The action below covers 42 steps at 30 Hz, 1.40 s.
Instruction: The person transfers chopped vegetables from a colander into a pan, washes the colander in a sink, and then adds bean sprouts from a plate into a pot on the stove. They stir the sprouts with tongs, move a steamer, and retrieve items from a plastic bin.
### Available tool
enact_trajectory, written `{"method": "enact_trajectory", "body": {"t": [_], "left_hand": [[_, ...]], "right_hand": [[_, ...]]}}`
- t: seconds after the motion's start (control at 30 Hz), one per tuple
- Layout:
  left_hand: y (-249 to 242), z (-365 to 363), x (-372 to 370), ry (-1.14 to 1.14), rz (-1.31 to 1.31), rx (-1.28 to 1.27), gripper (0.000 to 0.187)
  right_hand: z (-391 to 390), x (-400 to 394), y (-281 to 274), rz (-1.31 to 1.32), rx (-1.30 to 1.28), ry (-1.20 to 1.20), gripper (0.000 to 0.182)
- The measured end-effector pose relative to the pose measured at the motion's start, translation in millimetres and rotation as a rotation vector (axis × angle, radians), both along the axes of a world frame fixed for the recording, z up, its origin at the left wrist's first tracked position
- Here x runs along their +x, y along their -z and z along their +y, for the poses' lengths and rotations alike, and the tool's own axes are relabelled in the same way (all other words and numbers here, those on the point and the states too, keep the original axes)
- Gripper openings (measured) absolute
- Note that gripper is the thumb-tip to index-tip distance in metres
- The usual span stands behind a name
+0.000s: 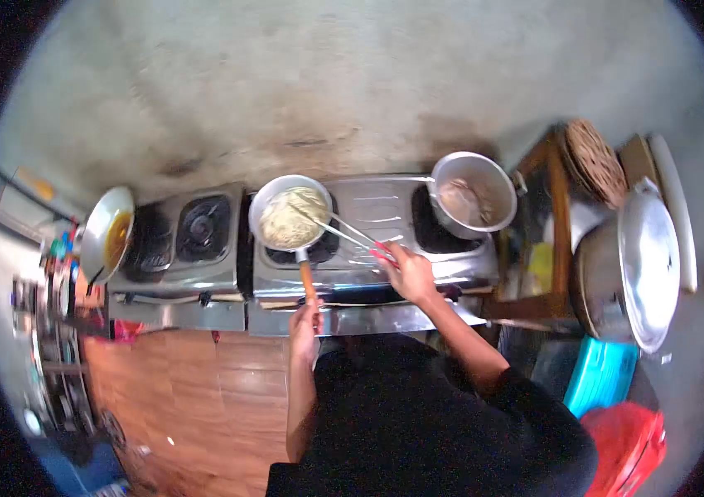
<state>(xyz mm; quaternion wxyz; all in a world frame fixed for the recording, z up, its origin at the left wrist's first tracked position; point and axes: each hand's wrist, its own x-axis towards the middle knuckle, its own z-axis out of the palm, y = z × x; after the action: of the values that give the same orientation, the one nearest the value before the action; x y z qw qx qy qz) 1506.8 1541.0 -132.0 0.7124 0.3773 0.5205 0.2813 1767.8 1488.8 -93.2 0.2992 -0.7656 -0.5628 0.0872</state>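
My left hand (305, 324) is closed around the wooden handle (308, 280) of a small pan on the stove's left burner. Pale noodles (292, 219) fill the pan (260, 204). In my right hand (408, 273) are metal tongs (353, 233) with red grips, held from the right. Their tips reach into the noodles, where the ends are hard to make out. The pan sits on the silver stove (377, 277), its handle pointing toward me.
A pot (497, 219) with brownish contents stands on the right burner. Further left are a second stove (165, 282) and a wok (96, 224) holding oil. A wooden cabinet (561, 207) and a large pot with a lid (650, 265) stand at the right.
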Motion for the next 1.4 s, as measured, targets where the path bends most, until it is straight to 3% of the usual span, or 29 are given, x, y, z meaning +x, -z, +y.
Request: {"method": "enact_trajectory", "body": {"t": [0.2,0.27,0.37,0.53,0.73,0.8,0.87,0.9,0.93,0.97,1.0,1.07,1.1,1.13,1.17,1.23,1.33,1.37,1.4], "left_hand": [[6,-1,-1,0.016,-0.015,0.007,0.043],[13,1,-5,0.045,-0.032,-0.019,0.043],[10,1,-4,0.121,-0.051,-0.001,0.042],[0,4,-9,0.164,-0.061,-0.039,0.042],[6,14,-28,0.269,-0.085,-0.016,0.039],[-1,17,-35,0.28,-0.021,-0.034,0.034],[-18,17,-44,0.335,-0.035,-0.005,0.028],[-26,17,-50,0.323,0.092,0.168,0.024],[-27,19,-55,0.306,0.212,0.343,0.022],[-3,25,-67,0.254,0.155,0.691,0.023],[-24,23,-63,0.235,0.16,0.784,0.021],[-65,24,-45,0.298,0.103,0.771,0.019],[-84,25,-28,0.37,0.055,0.826,0.019],[-110,20,-1,0.424,-0.102,0.809,0.018],[-127,26,18,0.619,-0.168,0.809,0.017],[-178,15,76,0.747,-0.198,0.995,0.016],[-248,-6,174,0.992,-0.281,1.142,0.013],[-261,-13,210,1.015,-0.371,1.11,0.014],[-272,-19,246,1.039,-0.431,1.141,0.016]], "right_hand": [[-23,-5,35,0.126,0.1,0.335,0.031],[-26,-2,40,0.16,0.024,0.42,0.03],[-26,2,59,-0.009,-0.045,0.474,0.034],[-16,2,72,-0.076,-0.086,0.548,0.036],[-16,-13,65,-0.188,-0.092,0.661,0.055],[-23,-26,51,-0.269,0.01,0.731,0.047],[-37,-41,30,0.035,0.334,0.696,0.029],[-49,-53,-4,0.152,0.449,0.754,0.015],[-69,-52,-22,0.03,0.59,0.805,0.013],[-92,-47,-42,-0.1,0.728,0.85,0.012],[-118,-45,-86,-0.145,0.816,0.978,0.009],[-176,-23,-128,-0.224,0.952,1.23,0.007],[-207,-11,-148,-0.485,0.894,1.306,0.008],[-226,-4,-172,-0.505,0.946,1.385,0.008],[-247,6,-198,-0.685,0.853,1.367,0.011],[-276,31,-252,-0.952,0.567,1.25,0.013],[-290,91,-306,-0.732,0.336,0.958,0.015],[-285,105,-324,-0.549,0.101,1.014,0.026],[-286,131,-327,-0.591,-0.115,1.049,0.035]]}}
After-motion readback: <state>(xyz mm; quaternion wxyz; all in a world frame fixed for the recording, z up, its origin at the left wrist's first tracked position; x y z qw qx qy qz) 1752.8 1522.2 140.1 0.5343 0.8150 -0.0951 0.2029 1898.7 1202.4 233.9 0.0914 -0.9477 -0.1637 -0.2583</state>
